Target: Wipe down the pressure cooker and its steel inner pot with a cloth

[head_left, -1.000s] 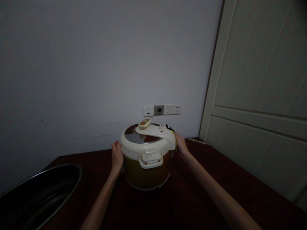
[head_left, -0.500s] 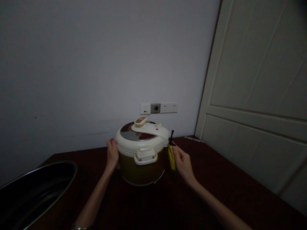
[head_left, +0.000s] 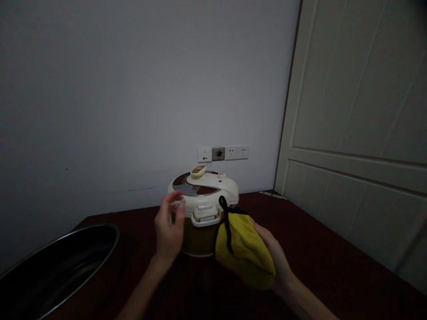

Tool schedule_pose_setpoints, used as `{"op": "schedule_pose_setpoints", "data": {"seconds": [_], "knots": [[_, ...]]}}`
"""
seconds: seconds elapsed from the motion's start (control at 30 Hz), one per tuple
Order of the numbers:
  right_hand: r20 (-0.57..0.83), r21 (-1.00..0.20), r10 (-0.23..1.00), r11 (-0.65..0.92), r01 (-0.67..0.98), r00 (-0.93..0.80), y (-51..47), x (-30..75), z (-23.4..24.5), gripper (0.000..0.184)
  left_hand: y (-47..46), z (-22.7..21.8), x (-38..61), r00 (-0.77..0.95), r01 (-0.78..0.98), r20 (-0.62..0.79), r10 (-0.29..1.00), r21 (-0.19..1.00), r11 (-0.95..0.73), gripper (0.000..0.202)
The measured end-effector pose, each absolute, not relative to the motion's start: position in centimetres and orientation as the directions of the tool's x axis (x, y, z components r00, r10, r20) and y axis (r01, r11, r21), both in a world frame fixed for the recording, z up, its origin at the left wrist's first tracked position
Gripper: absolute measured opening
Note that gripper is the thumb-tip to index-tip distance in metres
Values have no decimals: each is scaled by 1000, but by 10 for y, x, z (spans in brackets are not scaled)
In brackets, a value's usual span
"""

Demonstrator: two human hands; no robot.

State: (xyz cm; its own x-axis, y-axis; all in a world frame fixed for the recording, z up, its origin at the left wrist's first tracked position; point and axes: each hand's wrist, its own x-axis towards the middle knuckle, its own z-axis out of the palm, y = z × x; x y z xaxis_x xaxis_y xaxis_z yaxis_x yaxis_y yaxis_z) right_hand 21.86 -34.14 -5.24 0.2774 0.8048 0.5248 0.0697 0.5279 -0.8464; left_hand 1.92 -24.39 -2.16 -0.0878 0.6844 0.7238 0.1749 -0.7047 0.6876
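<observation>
A cream and ochre electric pressure cooker (head_left: 203,195) stands on a dark red table (head_left: 300,249), its lid closed. My right hand (head_left: 276,262) grips a yellow cloth pouch (head_left: 243,249) with a black drawstring, held in front of the cooker's right side. My left hand (head_left: 168,229) hovers in front of the cooker's left side, off its body, fingers loosely curled and apart, holding nothing I can see.
A large dark metal basin (head_left: 56,271) sits at the table's left. A row of wall sockets (head_left: 223,153) is behind the cooker. A white door (head_left: 360,124) stands close on the right.
My right hand has drawn the yellow pouch out from beside the cooker toward me. My left hand has come off the cooker's side.
</observation>
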Motion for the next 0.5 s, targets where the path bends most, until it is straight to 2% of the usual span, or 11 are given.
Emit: {"op": "schedule_pose_setpoints", "data": {"seconds": [0.07,0.13,0.23,0.3,0.37,0.43,0.5], "knots": [[410,-898,878,436,-58,247,-344,214,-50,32,-284,-22,33,149,54,582,800,803,-594,44],[383,-912,893,406,-57,236,-346,207,-49,33,-313,-28,43,390,-35,414,822,899,-436,51],[426,-900,884,436,-10,193,-350,196,-50,32,-329,-37,44,517,-78,217,828,975,-208,46],[485,-873,860,486,33,162,-351,194,-53,30,-323,-38,31,457,-69,126,880,992,-106,41],[526,-850,836,516,101,154,-353,199,-58,30,-306,-32,8,289,-81,128,949,991,-109,39],[543,-838,824,517,177,163,-355,210,-65,27,-276,-20,-19,17,-75,243,970,967,-241,39],[540,-836,821,498,228,184,-358,224,-74,26,-235,-5,-45,-213,50,383,899,923,-381,38]]}}
